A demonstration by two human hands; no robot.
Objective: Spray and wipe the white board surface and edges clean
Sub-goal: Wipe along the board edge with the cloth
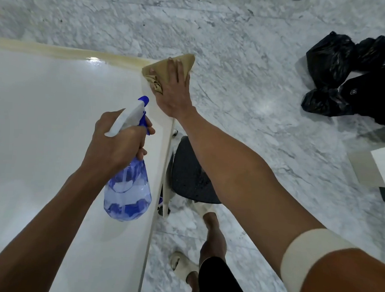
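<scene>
Filling the view from 7 to 10 o'clock above a marble floor [247, 26], the white board [56, 117] has the right hand [175, 92] pressing a tan cloth [159, 69] flat-fingered at its 12 o'clock corner, the left hand [119, 140] gripping a blue spray bottle [128, 187].

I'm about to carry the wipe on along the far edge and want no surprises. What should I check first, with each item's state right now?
1. Tan cloth on the white board's far right corner: ok.
2. Right hand flat on the cloth: ok.
3. Left hand grip round the blue translucent spray bottle's neck: ok.
4. Liquid left in the bottle: ok, some visible.
5. Far edge clean: not ok, a yellowish band runs along it.
6. Nozzle aim: cannot tell.
</scene>
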